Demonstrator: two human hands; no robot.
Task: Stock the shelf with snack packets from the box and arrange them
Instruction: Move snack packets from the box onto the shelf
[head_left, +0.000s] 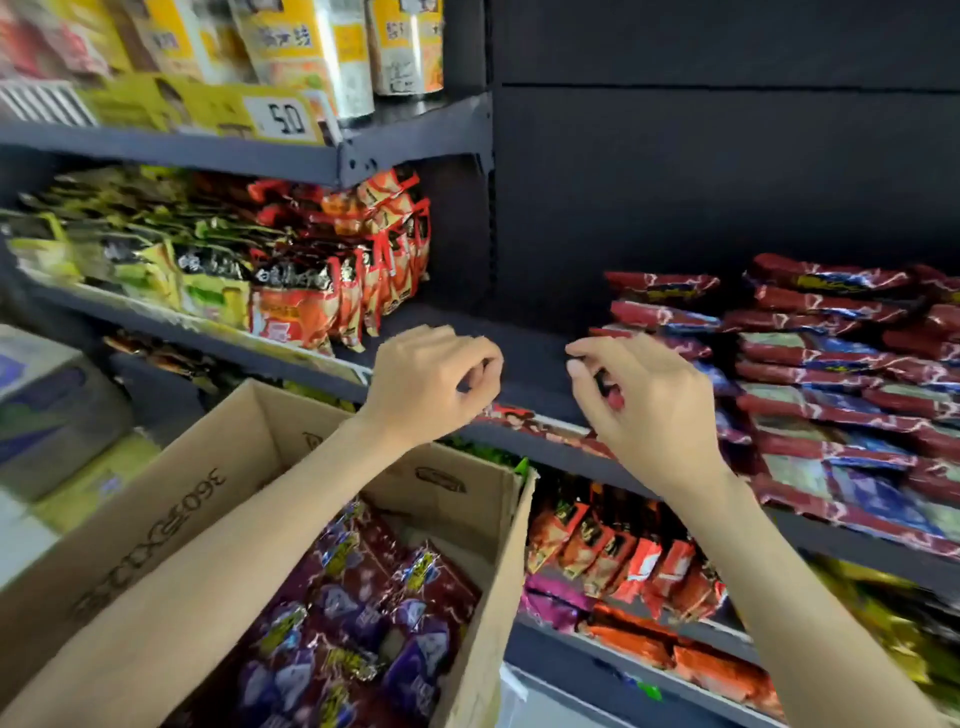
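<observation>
1. Where the left bay began, upright green packets (130, 254) and orange-red packets (332, 291) stood in rows on a dark shelf (540, 358), under an upper shelf carrying tall yellow pouches (306, 47) and a yellow price tag (283, 119) reading 50.
2. Below them, an open cardboard box (171, 499) sat tilted against the shelving, and red and purple snack packets (363, 613) lay loosely heaped inside it.
3. Above the box's far rim hung the left hand (431, 379), over the shelf's front edge; its fingers were curled inward with the thumb near the fingertips, and its grip held nothing that could be seen.
4. Just beside it, apart from it, the right hand (644, 395) hovered over the same bare stretch of shelf, fingers loosely bent and spread, its grip likewise holding nothing visible.
5. To the right, flat stacks of red and blue packets (831, 384) lay piled on the shelf, the nearest ones just beside the right hand.
6. On the lower shelf, orange-red sachets (618, 545) stood leaning in a row, right of the box.
</observation>
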